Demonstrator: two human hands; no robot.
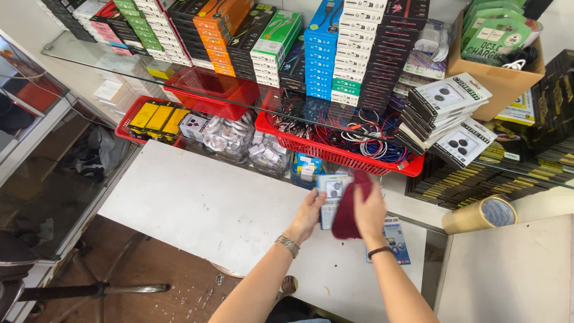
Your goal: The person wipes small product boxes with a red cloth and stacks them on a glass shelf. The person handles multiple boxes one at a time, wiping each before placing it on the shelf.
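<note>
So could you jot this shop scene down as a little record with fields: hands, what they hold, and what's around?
left hand: left hand grips a small packaged item by its left edge
right hand: right hand presses a dark red cloth against the package
surface: white table
behind: red basket of tangled cables, under a glass shelf of stacked boxes
right side: roll of tape
under right wrist: blue package lying flat

A white bench (197, 203) carries a blue packet (399, 244) near its right edge, red baskets (335, 152) of cables along the back, and bagged white chargers (230, 136) between them.
</note>
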